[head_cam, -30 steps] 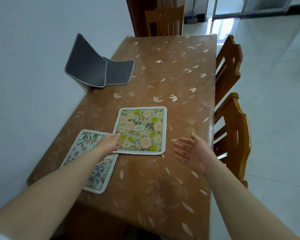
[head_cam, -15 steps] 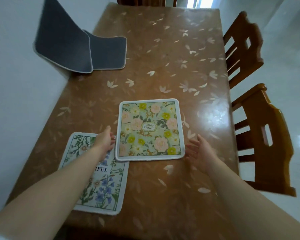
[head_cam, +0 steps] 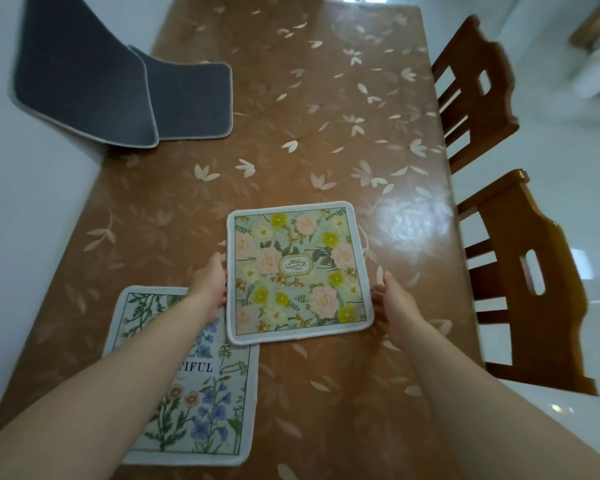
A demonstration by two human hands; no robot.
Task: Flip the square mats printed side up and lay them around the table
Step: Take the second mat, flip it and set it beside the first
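A square mat with pink and yellow flowers [head_cam: 297,271] lies printed side up in the middle of the brown table [head_cam: 326,116]. My left hand [head_cam: 210,284] touches its left edge and my right hand [head_cam: 394,306] its right edge, fingers curled at the rim. A second floral mat with blue flowers [head_cam: 194,403] lies printed side up at the near left, its corner under the first mat, partly hidden by my left forearm. Two grey mats lie back side up at the far left: one [head_cam: 80,71] leans against the wall, one [head_cam: 191,98] lies flat.
A white wall [head_cam: 32,220] runs along the table's left edge. Two wooden chairs [head_cam: 475,84] [head_cam: 537,282] stand along the right side. The table's surface carries a leaf pattern under a glossy cover.
My view has moved closer over the table. My right hand has come in from the air to the flowered mat's right edge, and my left hand has slid along its left edge.
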